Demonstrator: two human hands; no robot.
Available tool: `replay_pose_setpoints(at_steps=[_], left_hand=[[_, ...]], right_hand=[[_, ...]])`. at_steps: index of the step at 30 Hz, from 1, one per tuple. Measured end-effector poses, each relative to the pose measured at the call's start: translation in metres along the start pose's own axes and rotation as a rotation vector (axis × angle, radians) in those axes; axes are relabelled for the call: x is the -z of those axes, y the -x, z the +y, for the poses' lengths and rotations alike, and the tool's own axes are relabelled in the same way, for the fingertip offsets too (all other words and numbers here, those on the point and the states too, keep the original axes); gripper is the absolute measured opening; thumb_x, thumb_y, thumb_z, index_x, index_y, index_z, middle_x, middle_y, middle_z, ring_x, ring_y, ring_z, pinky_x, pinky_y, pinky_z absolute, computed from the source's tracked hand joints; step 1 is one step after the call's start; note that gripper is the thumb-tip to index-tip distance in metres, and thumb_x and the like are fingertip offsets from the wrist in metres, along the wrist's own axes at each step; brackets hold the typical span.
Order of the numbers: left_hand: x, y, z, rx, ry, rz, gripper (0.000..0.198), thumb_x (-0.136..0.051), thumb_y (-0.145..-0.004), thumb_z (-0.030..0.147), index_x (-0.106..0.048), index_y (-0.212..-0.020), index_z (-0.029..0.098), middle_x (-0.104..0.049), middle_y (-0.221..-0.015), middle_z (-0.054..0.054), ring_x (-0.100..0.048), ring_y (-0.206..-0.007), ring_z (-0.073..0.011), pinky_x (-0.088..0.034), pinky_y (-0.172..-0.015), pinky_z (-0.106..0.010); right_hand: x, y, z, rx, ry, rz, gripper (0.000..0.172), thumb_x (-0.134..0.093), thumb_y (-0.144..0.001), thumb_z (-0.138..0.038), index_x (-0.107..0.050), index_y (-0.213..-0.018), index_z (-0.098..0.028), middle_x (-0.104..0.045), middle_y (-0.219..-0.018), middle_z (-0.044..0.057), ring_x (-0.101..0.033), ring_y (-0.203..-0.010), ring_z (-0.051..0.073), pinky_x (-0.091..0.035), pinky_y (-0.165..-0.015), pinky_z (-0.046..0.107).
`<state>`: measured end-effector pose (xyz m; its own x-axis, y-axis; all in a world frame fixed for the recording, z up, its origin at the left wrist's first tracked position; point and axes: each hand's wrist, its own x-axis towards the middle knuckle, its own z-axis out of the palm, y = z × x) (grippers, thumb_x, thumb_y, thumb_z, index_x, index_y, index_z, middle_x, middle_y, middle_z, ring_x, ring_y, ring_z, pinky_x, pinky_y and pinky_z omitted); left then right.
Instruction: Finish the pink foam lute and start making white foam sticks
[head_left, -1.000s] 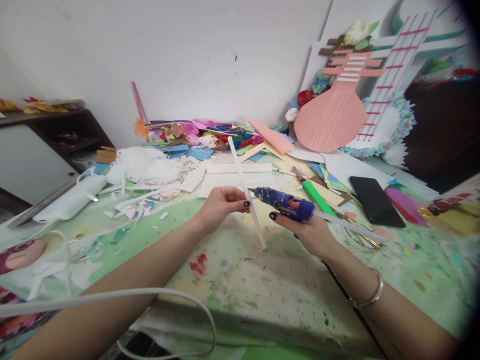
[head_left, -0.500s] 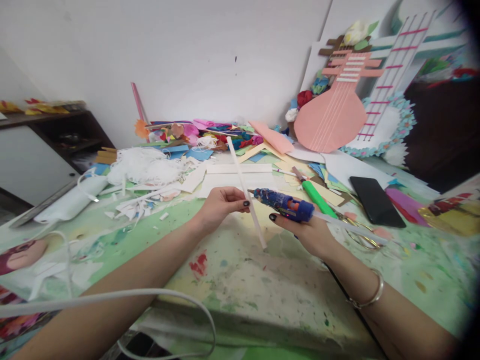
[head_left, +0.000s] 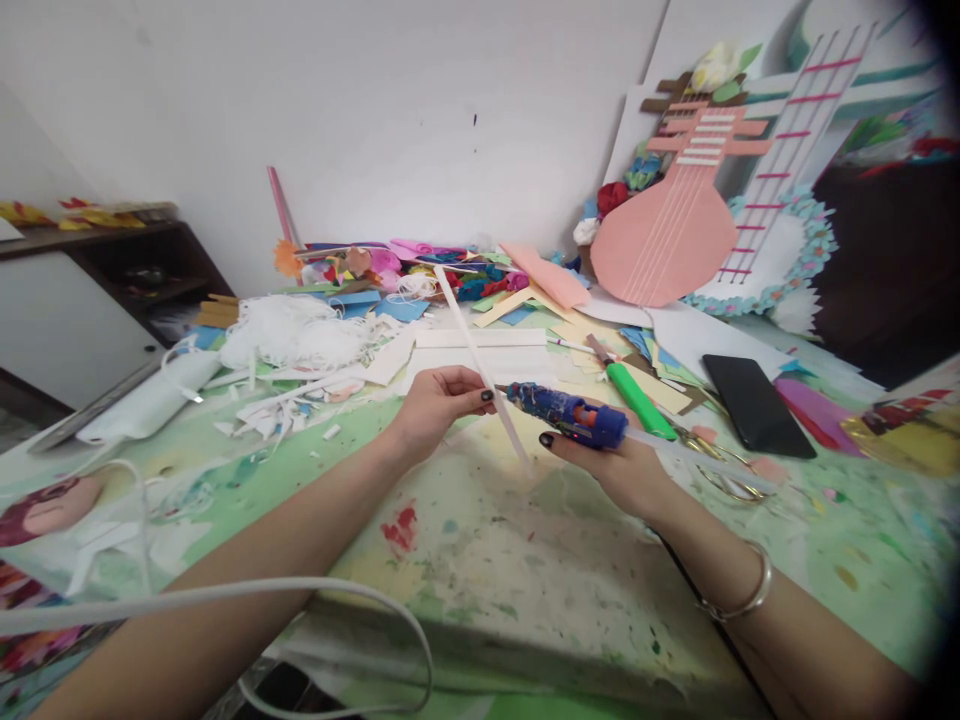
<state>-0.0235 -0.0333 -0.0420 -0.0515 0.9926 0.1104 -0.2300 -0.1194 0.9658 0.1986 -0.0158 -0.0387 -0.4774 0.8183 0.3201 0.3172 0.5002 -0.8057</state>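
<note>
Between thumb and fingers, my left hand (head_left: 444,405) pinches a thin white paper strip (head_left: 466,332) near its middle, held slanted above the table. My right hand (head_left: 619,468) is wrapped round a blue hot glue gun (head_left: 566,413), with a clear glue stick (head_left: 675,452) coming out of its back end. The gun's nozzle points left and is at the strip, just beside my left fingertips; whether it touches cannot be made out. Some of my right fingers are hidden behind the gun. Behind the strip lies a folded white paper (head_left: 517,340).
White shredded paper (head_left: 289,330) is heaped at left. At right lie a green-handled tool (head_left: 637,398), gold-handled scissors (head_left: 724,470) and a black phone (head_left: 757,405). A pink paper lute (head_left: 664,240) leans at the back. A white cable (head_left: 300,585) loops across the front left.
The white strip has tilted further, its upper end shifting left. The glue gun's nozzle stays close to it, and both hands have hardly moved.
</note>
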Motion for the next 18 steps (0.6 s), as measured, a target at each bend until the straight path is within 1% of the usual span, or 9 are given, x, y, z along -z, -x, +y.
replay_pose_setpoints(at_steps=[8,12,18], left_hand=[[0.0035,-0.0015,0.0001,-0.016,0.042,0.025,0.025,-0.083,-0.058,0.025,-0.068,-0.073,0.012,-0.071,-0.069,-0.005,-0.066,-0.063,-0.0134,-0.052,-0.069,-0.027],[0.0034,-0.0015,0.0017,-0.013,0.056,0.036,0.023,-0.083,-0.058,0.024,-0.068,-0.072,0.012,-0.071,-0.068,-0.004,-0.065,-0.062,-0.0125,-0.051,-0.068,-0.026],[0.003,-0.0005,0.0023,-0.008,0.058,0.043,0.026,-0.084,-0.056,0.025,-0.067,-0.072,0.012,-0.071,-0.068,-0.004,-0.065,-0.062,-0.0132,-0.051,-0.07,-0.028]], right_hand=[[0.002,-0.0004,-0.0041,-0.02,0.068,-0.014,0.019,-0.065,-0.074,-0.029,-0.068,-0.092,-0.021,-0.068,-0.08,0.001,-0.061,-0.074,0.022,-0.049,-0.069,0.034],[0.0027,-0.0005,-0.0061,-0.011,0.083,-0.016,0.019,-0.065,-0.074,-0.029,-0.068,-0.091,-0.021,-0.068,-0.081,0.001,-0.061,-0.074,0.022,-0.048,-0.068,0.034],[0.0023,-0.0002,-0.0036,0.005,0.07,-0.002,0.017,-0.066,-0.074,-0.03,-0.068,-0.088,-0.023,-0.067,-0.078,0.001,-0.061,-0.074,0.023,-0.049,-0.066,0.034]])
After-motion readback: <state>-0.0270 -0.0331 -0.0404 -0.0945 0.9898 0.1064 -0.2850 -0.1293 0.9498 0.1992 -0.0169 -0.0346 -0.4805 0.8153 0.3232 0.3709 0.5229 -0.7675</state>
